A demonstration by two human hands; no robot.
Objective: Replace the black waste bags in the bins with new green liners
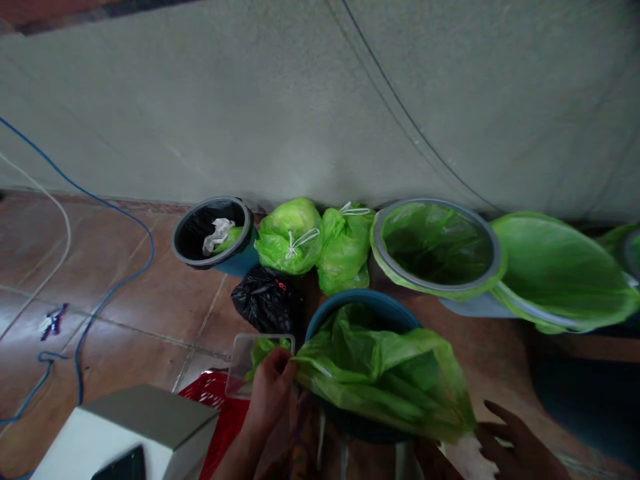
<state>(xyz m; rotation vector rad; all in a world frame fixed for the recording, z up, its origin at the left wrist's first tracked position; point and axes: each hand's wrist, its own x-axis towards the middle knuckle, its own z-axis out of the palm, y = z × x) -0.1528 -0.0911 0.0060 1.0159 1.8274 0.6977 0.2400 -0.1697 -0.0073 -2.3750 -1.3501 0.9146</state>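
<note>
One held liner [395, 387], two tied green bags [290, 237] (plus one black bag [267, 300])

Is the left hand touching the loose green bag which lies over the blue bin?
Touching. The head view shows the left hand pinching the left end of the green bag, with no gap visible between them.

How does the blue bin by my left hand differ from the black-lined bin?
The blue bin has a green bag over its near side; the black-lined bin has a black liner. The blue bin's visible rim is blue; the black-lined bin's is grey. The black-lined bin is by the wall, the blue bin nearer you. Both have blue sides.
</note>
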